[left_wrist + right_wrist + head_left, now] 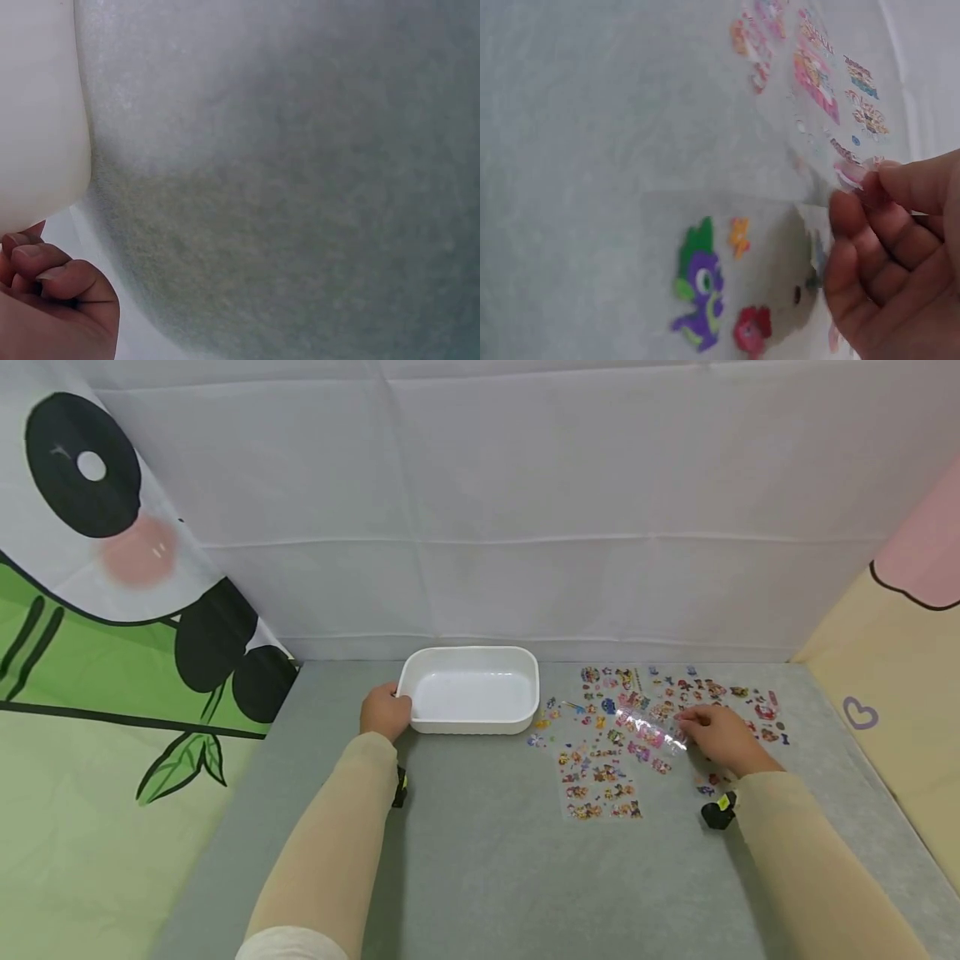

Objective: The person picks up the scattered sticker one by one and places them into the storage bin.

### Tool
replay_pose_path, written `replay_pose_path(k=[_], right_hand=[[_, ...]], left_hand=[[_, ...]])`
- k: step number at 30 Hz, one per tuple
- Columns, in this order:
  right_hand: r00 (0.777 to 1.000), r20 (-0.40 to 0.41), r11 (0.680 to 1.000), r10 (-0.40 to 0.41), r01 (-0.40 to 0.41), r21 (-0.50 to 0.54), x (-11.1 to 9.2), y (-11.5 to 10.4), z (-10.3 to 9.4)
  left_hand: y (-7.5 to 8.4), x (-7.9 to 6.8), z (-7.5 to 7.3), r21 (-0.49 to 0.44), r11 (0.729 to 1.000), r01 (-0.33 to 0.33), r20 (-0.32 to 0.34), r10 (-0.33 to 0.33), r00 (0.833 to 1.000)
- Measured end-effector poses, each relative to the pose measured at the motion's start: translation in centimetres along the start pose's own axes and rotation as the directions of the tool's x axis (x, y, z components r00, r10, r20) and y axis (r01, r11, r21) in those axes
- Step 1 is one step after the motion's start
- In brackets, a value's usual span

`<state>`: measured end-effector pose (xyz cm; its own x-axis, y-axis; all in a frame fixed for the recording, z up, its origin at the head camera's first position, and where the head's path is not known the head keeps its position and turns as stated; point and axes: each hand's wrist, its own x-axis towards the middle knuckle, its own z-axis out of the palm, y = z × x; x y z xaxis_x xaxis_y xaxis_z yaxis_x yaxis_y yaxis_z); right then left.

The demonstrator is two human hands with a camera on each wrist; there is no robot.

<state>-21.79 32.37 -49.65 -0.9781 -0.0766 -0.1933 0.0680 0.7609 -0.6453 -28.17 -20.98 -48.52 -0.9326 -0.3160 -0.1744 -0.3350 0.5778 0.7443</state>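
My left hand [386, 713] grips the left end of a white plastic tray [471, 727], thumb over the rim. In the left wrist view, curled fingers [64, 274] sit against the lower edge of the tray [41, 112]. To the right, my right hand [722, 739] pinches the edge of a clear sticker sheet [649, 732], lifted and catching the light. Thumb and forefinger hold that sheet [816, 79] in the right wrist view. A purple and green dragon sticker [701, 289] shows on another sheet below it.
Several clear sheets of small colourful stickers [600, 785] lie spread on the grey table [525, 885], right of the tray. White cloth [525, 485] rises behind the table's back edge. Printed cloth hangs at both sides.
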Motion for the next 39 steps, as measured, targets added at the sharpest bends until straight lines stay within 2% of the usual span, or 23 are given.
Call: replay_pose_path(k=[9, 18, 27, 32, 33, 35, 36, 39], right_hand=[[0.996, 0.078, 0.983, 0.036, -0.049, 0.177, -0.3, -0.6, -0.2], [0.994, 0.077, 0.908, 0.073, -0.098, 0.407, -1.5, -2.0, -0.3], [0.99, 0.033, 0.854, 0.137, -0.136, 0.502, -2.0, -2.9, 1.1], [0.98, -0.059, 0.788, 0.19, -0.117, 0.604, -2.1, -3.0, 2.4], [0.976, -0.084, 0.781, 0.203, -0.11, 0.615, -2.1, -3.1, 2.6], [0.965, -0.125, 0.748, 0.231, -0.094, 0.657, -2.2, -3.3, 3.0], [0.958, -0.143, 0.722, 0.248, -0.084, 0.687, -2.2, -3.4, 3.2], [0.938, -0.171, 0.597, 0.302, -0.046, 0.801, -2.4, -3.7, 3.7]], left_hand=[[-0.3, 0.4, 0.3, -0.004, 1.0, 0.003, -0.013, -0.003, 1.0], [-0.1, 0.3, 0.6, -0.019, 1.0, 0.0, -0.005, 0.0, 1.0], [-0.3, 0.1, 0.2, -0.037, 0.999, 0.02, -0.006, -0.02, 1.0], [-0.3, 0.0, 0.1, -0.032, 0.999, 0.016, -0.002, -0.016, 1.0], [-0.3, 0.0, 0.1, -0.031, 0.999, 0.016, -0.004, -0.016, 1.0], [-0.3, 0.0, 0.1, -0.03, 0.999, 0.015, -0.007, -0.015, 1.0], [-0.3, 0.0, 0.2, -0.028, 0.999, 0.016, -0.009, -0.017, 1.0], [-0.3, 0.1, 0.2, -0.022, 1.0, 0.017, -0.015, -0.017, 1.0]])
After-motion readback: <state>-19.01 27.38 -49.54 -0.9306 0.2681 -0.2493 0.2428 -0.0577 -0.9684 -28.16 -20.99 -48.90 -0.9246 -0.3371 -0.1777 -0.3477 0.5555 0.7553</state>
